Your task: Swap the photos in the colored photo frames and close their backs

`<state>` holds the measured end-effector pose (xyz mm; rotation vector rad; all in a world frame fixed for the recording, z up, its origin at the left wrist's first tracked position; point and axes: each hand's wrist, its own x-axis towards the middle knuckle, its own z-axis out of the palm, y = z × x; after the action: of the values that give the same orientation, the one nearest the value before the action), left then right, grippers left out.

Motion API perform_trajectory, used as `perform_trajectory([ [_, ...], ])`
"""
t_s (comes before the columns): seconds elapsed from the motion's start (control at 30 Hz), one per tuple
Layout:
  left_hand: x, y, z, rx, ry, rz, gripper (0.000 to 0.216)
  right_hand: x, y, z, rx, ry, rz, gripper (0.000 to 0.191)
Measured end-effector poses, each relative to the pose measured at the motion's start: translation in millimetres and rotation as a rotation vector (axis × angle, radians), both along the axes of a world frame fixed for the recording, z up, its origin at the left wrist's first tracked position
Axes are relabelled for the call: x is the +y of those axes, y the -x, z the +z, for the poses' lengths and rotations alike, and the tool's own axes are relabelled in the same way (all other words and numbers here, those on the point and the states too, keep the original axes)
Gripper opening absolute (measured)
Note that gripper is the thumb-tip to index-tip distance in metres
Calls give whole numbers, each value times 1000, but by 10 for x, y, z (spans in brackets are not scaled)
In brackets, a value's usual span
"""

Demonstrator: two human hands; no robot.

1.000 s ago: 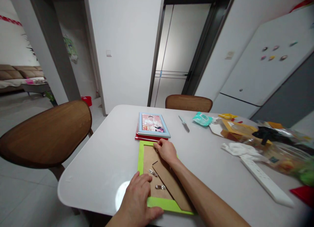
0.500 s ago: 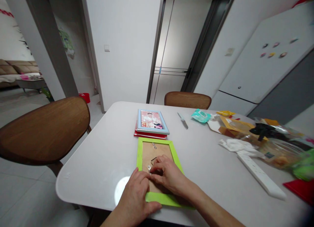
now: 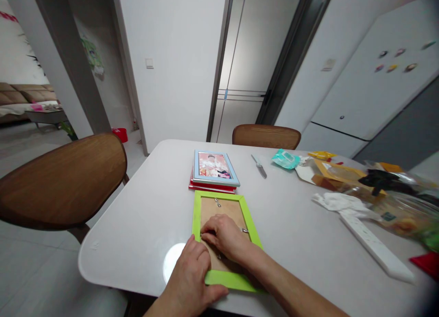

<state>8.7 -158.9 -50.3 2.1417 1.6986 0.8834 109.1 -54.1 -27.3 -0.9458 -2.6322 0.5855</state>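
A lime green picture frame [image 3: 196, 216] lies face down on the table, its brown backing board [image 3: 224, 208] showing. My left hand [image 3: 190, 273] grips the frame's lower left side, with the thumb along the bottom edge. Over the board, my right hand [image 3: 224, 234] pinches at the left inner edge, where a small metal clip is mostly covered by the fingertips. Other metal clips show at the top [image 3: 217, 202], at the right [image 3: 244, 230] and, partly under the right hand, near the bottom [image 3: 219, 256].
Beyond the green frame lies a stack with a light blue photo frame [image 3: 233, 170] over a red one [image 3: 212, 187]. A knife [image 3: 259, 167] and a teal packet [image 3: 286, 159] are further right. A white power strip [image 3: 375, 248], tissue [image 3: 339, 203] and a plastic tub [image 3: 399, 216] crowd the right side.
My right hand has shifted left to the board's left edge, uncovering the right-hand clip. My left hand keeps its grip on the frame. The view has turned slightly.
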Motion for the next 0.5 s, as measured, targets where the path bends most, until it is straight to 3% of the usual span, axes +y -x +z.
perform_trajectory([
  [0.33, -11, -5, 12, 12, 15, 17, 33, 38, 29, -2, -25, 73, -112, 8],
  [0.5, -9, -7, 9, 27, -17, 13, 31, 32, 80, 28, -19, 60, -235, 10],
])
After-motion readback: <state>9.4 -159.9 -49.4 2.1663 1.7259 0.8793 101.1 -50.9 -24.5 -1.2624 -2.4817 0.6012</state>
